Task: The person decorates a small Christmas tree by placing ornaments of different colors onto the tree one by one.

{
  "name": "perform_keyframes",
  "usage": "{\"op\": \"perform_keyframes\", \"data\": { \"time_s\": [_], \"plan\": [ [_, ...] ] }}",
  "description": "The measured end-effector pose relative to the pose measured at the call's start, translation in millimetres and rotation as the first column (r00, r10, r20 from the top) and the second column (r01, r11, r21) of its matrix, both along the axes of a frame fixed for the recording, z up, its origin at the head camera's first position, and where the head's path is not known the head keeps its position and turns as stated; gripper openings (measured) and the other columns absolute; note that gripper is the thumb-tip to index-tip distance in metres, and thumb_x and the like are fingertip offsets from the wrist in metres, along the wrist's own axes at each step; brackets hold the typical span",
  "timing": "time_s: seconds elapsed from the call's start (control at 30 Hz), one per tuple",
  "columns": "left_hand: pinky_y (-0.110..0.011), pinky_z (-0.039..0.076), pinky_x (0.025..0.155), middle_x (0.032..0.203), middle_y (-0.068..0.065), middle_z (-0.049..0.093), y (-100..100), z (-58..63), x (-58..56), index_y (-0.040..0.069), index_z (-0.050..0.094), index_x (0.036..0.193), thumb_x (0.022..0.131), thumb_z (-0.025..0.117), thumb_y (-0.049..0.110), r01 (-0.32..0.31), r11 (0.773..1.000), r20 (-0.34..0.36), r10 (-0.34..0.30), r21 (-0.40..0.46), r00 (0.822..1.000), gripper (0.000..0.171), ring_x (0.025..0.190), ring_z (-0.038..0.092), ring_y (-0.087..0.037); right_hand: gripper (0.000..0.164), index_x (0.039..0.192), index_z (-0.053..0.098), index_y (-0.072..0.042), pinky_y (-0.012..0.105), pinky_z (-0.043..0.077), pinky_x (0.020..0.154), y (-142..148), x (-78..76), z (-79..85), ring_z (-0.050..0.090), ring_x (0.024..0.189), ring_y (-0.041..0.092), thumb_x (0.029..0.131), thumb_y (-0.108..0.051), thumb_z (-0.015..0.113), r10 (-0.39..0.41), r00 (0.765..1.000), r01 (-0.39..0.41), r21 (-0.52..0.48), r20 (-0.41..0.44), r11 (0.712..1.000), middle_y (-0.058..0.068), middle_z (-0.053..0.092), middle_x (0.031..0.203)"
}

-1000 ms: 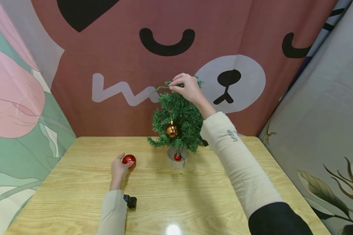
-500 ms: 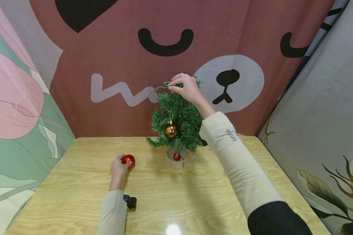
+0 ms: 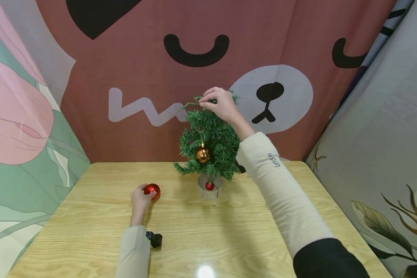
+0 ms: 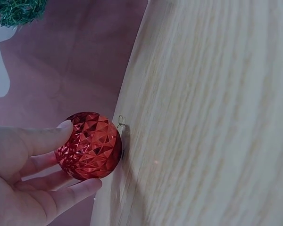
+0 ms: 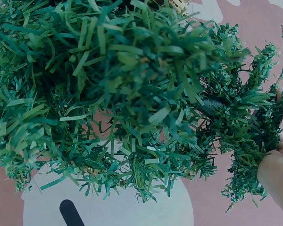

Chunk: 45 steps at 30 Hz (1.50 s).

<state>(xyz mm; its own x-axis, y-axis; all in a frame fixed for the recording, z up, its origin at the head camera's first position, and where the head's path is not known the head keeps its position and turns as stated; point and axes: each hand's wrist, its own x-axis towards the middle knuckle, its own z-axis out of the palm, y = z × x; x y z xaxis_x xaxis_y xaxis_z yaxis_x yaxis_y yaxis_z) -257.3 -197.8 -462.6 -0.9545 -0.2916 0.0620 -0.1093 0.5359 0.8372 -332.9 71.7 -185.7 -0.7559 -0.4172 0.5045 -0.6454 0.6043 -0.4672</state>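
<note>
The step in hand looks like a two-handed hold: one hand steadies the tree while the other has a loose ornament. At the very top of the tree, the fingers of the right hand pinch a tip of its greenery. The left hand is to the left of the tree, thumb and fingers pinching the faceted red ball — its wire loop sticks out free, on the side towards the tree. Whether the red ball rests on the table, I cannot tell. On the front of the tree hangs a copper ball; a small red ball is below that, in front of the tree's base. Lifting the red ball would, I judge, call for a firm pinch on its curved sides and the loop left uncovered.
</note>
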Motion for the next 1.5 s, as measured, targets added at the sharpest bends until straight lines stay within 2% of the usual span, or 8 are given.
{"op": "perform_keyframes", "data": {
  "time_s": [0.27,0.43,0.67,1.03,1.27,1.5],
  "plan": [
    [-0.049,0.036,0.092,0.123,-0.033,0.042,0,2.4,-1.0,-0.014,0.045,0.122,0.082,0.061,0.003,-0.016,1.000,-0.029,0.017,0.020,0.999,0.046,0.115,0.039,-0.043,0.021,0.099,0.069,-0.001,0.037,0.038,0.089,0,1.4,0.8,0.046,0.107,0.023,0.086,-0.015,0.060,-0.007,1.000,0.007,0.000,0.005,1.000,0.013,0.054,0.114],
    [-0.049,0.038,0.089,0.122,-0.032,0.044,0,3.6,-2.1,-0.012,0.046,0.122,0.081,0.063,0.004,-0.035,0.999,-0.053,0.037,0.035,0.998,0.047,0.113,0.041,-0.042,0.021,0.100,0.069,-0.002,0.036,0.037,0.090,1,1.7,1.4,0.046,0.108,0.023,0.086,-0.016,0.060,-0.021,1.000,0.021,0.007,0.013,1.000,0.011,0.054,0.114],
    [-0.048,0.043,0.084,0.120,-0.031,0.046,2,10.2,-1.1,-0.011,0.048,0.121,0.081,0.065,0.004,-0.038,0.998,-0.103,0.043,0.046,0.994,0.047,0.107,0.047,-0.041,0.021,0.100,0.068,-0.001,0.036,0.037,0.090,-1,1.8,1.0,0.045,0.108,0.023,0.086,-0.015,0.060,-0.016,1.000,0.016,0.006,0.016,1.000,0.013,0.053,0.115],
    [-0.047,0.046,0.077,0.119,-0.028,0.049,9,35.5,3.1,-0.010,0.050,0.120,0.079,0.067,0.005,-0.046,0.997,-0.197,0.059,0.068,0.979,0.047,0.103,0.051,-0.040,0.021,0.100,0.068,-0.002,0.036,0.037,0.090,-1,1.1,0.5,0.045,0.108,0.023,0.087,-0.016,0.059,-0.017,1.000,0.017,0.009,0.009,1.000,0.012,0.054,0.115],
    [-0.046,0.047,0.078,0.123,-0.026,0.047,13,51.2,5.5,-0.008,0.048,0.123,0.081,0.065,0.005,-0.012,0.994,-0.234,0.038,0.111,0.971,0.048,0.106,0.049,-0.038,0.021,0.100,0.068,-0.001,0.036,0.037,0.089,1,1.6,0.3,0.045,0.108,0.023,0.086,-0.015,0.060,-0.016,1.000,0.016,-0.002,0.015,1.000,0.011,0.054,0.114],
    [-0.045,0.048,0.076,0.117,-0.027,0.051,16,68.2,8.7,-0.010,0.051,0.120,0.079,0.067,0.005,-0.011,0.994,-0.301,0.043,0.109,0.953,0.046,0.103,0.052,-0.039,0.021,0.100,0.068,-0.001,0.036,0.036,0.091,1,2.6,1.1,0.044,0.109,0.023,0.086,-0.015,0.060,-0.022,1.000,0.022,-0.001,0.013,1.000,0.011,0.054,0.114]
  ]
}}
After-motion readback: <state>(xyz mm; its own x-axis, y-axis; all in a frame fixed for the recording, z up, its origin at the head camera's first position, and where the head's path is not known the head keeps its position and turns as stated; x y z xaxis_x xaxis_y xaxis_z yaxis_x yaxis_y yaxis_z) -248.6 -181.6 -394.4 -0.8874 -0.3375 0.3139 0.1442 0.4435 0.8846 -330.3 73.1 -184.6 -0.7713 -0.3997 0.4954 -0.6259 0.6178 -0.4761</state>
